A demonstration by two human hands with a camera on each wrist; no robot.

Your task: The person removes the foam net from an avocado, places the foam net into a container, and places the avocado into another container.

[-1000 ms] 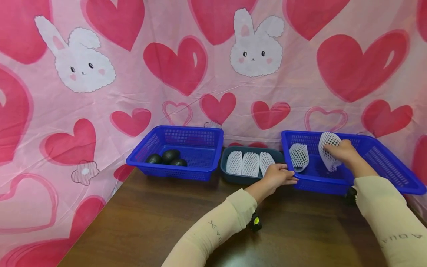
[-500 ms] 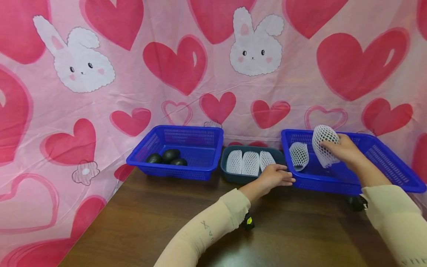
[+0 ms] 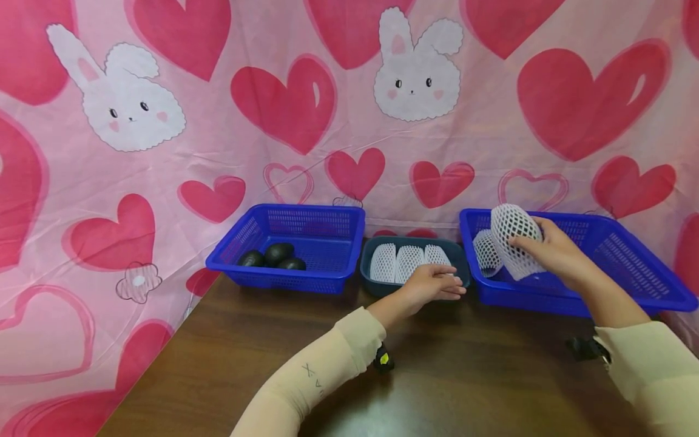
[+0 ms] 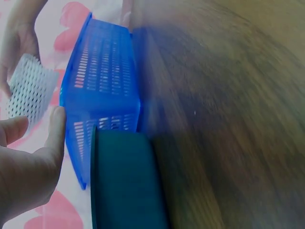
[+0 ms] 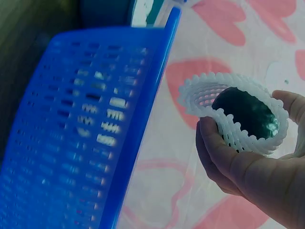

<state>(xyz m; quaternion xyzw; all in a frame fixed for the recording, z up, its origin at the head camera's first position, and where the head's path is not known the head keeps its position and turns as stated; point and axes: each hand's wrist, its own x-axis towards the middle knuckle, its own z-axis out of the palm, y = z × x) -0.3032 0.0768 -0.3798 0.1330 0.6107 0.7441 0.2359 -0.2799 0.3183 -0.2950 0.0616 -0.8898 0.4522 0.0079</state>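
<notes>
Netted avocado (image 3: pixel 505 226) is gripped between thumb and fingers of the right hand (image 3: pixel 559 252); left hand (image 3: pixel 430 286) extends its fingers near the dark tray (image 3: pixel 378 287)

From here I make out a cream left sleeve (image 3: pixel 297 379) with a broad cuff (image 3: pixel 360 337) and dark lettering (image 3: pixel 308 369), a matching cream right sleeve (image 3: pixel 652 373), a yellow-patched black wrist unit (image 3: pixel 383 365) and a second black unit (image 3: pixel 583 348).

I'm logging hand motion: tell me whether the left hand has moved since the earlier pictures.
Yes. In the head view, the left hand has shifted left, away from the near corner of the right blue basket.
</notes>
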